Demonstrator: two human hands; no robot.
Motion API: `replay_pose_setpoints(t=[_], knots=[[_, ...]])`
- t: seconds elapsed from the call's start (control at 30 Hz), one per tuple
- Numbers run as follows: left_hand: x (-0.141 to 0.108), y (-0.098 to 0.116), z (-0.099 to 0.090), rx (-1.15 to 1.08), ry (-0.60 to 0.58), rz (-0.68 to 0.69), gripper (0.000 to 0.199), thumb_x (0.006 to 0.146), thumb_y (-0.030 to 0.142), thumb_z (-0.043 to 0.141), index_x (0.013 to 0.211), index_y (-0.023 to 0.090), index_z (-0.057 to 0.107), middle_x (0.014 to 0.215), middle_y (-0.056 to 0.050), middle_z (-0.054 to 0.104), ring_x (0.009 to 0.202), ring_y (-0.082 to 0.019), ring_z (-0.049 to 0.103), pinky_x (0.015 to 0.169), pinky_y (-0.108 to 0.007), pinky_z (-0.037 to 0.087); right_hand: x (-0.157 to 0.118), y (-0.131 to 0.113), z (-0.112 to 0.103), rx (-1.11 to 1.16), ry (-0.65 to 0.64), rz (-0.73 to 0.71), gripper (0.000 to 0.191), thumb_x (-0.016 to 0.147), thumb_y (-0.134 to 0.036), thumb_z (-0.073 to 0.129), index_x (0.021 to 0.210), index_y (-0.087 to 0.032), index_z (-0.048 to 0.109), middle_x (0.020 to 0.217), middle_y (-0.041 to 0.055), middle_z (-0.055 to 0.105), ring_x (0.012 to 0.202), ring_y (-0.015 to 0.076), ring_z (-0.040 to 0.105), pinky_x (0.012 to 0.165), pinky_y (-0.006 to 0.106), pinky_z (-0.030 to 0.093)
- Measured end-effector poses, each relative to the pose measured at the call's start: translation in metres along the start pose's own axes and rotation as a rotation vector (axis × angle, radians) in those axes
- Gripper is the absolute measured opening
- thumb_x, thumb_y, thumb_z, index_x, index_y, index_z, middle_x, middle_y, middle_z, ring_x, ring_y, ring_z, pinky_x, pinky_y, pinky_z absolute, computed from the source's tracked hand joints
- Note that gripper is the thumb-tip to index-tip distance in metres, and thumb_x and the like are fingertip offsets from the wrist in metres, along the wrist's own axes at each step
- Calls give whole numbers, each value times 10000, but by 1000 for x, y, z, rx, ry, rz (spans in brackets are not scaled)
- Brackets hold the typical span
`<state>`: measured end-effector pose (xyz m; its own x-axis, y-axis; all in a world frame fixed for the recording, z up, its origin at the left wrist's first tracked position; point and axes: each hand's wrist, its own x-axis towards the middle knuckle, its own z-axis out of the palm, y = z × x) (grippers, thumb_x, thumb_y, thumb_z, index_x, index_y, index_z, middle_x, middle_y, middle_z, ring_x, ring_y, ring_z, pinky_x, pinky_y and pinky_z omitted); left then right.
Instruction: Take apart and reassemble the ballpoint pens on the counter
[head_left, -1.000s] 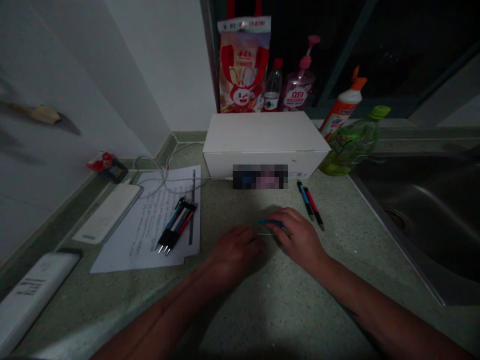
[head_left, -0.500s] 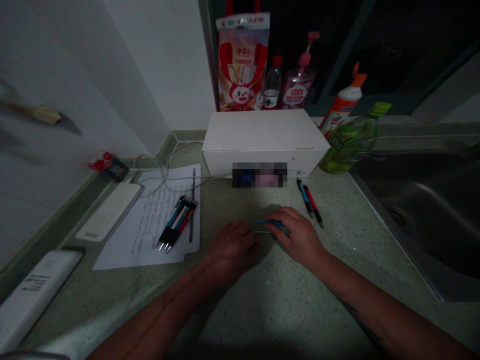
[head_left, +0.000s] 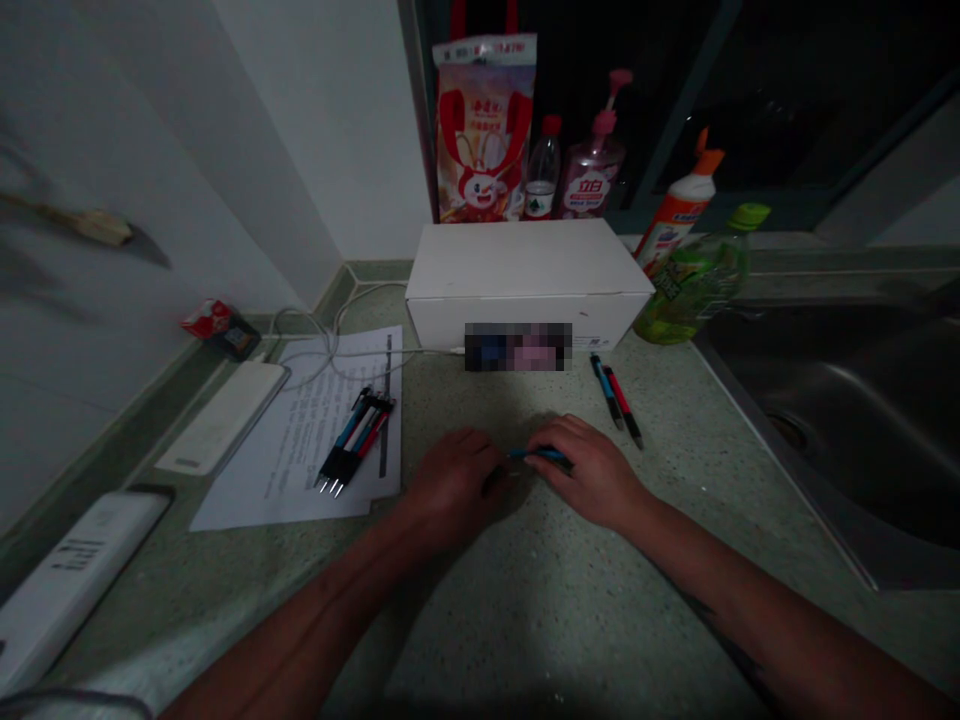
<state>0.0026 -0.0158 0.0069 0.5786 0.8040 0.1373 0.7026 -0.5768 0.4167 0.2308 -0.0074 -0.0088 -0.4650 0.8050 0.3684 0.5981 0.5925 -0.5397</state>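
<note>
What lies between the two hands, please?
In the head view, a slim blue piece, held in the right hand, extends toward the left hand.

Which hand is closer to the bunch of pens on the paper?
The left hand. It is to the right of the bunch of pens; the right hand is farther right, past the left one.

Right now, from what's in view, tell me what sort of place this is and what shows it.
Probably a kitchen: a metal sink is set into the speckled countertop, and a pink pump bottle stands behind the white box.
</note>
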Motion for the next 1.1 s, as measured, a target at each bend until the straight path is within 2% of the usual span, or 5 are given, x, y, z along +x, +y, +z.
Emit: replay_pose_setpoints(t=[0.17,0.37,0.67,0.87,1.1], knots=[[-1,-10,-7,30,139,-120,148,857,157,646,1003,156,673,1007,-90,670,974,-268,620,881,-424,504,-1,1,2,-22,-6,-29,40,994,-237,645,964,-231,671,911,51,710,899,230,654,807,391,530],[1,-21,-14,140,29,-116,70,909,174,605,893,167,672,957,-93,660,947,-268,606,873,-435,492,-2,1,5,-59,-41,-59,47,950,-218,712,955,-217,666,894,47,706,879,226,648,792,382,524],[1,-20,-13,128,-25,-8,76,903,181,636,939,183,702,964,-80,676,965,-269,608,877,-433,474,-1,3,7,-114,-77,-70,51,934,-226,743,958,-226,698,915,49,714,902,235,649,803,385,522],[4,-24,-9,162,86,-129,41,924,185,645,929,176,685,979,-91,682,973,-273,618,901,-434,493,-1,4,5,-134,-65,-81,68,953,-284,743,960,-230,703,921,47,719,903,230,649,810,378,515],[7,-23,-9,198,143,-139,57,931,192,643,959,173,689,992,-97,696,979,-277,625,893,-433,510,2,10,9,-158,-75,-97,62,949,-282,750,970,-227,728,922,51,722,912,232,653,817,378,515]])
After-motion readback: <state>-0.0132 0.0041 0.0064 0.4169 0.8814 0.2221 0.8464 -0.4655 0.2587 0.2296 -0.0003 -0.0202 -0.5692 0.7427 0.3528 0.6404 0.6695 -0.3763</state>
